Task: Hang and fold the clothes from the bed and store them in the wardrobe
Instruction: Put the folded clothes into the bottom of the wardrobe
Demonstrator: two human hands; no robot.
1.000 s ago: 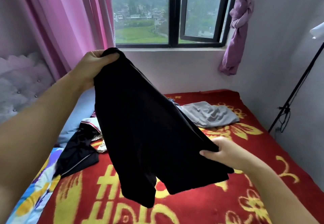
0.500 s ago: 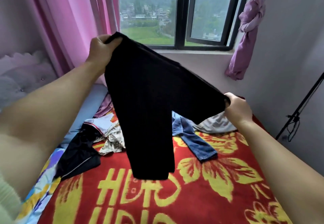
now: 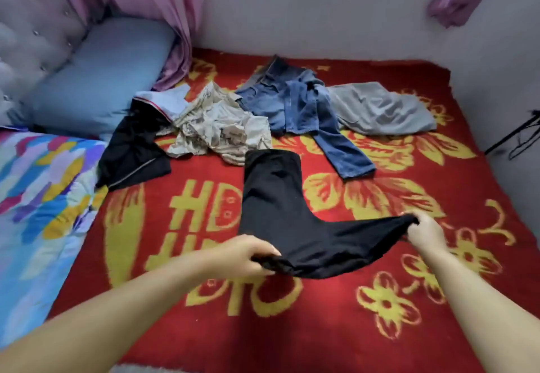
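Note:
Black trousers (image 3: 274, 212) lie spread on the red blanket (image 3: 292, 329), legs pointing away from me. My left hand (image 3: 251, 255) grips the near left end of the waistband. My right hand (image 3: 423, 231) pinches the right end of it. Further back lie blue jeans (image 3: 304, 112), a grey garment (image 3: 380, 108), a crumpled cream printed garment (image 3: 216, 127) and a black garment with white trim (image 3: 134, 150).
A blue pillow (image 3: 99, 74) lies against the grey tufted headboard (image 3: 26, 36) at the left. A multicoloured quilt (image 3: 38, 206) covers the bed's left side. Pink curtain (image 3: 163, 7) hangs at the back. A black stand (image 3: 520, 133) leans at the right wall.
I have lowered the black trousers from held up in the air down onto the blanket. My view has tipped down from the window to the bed. Both hands keep their hold.

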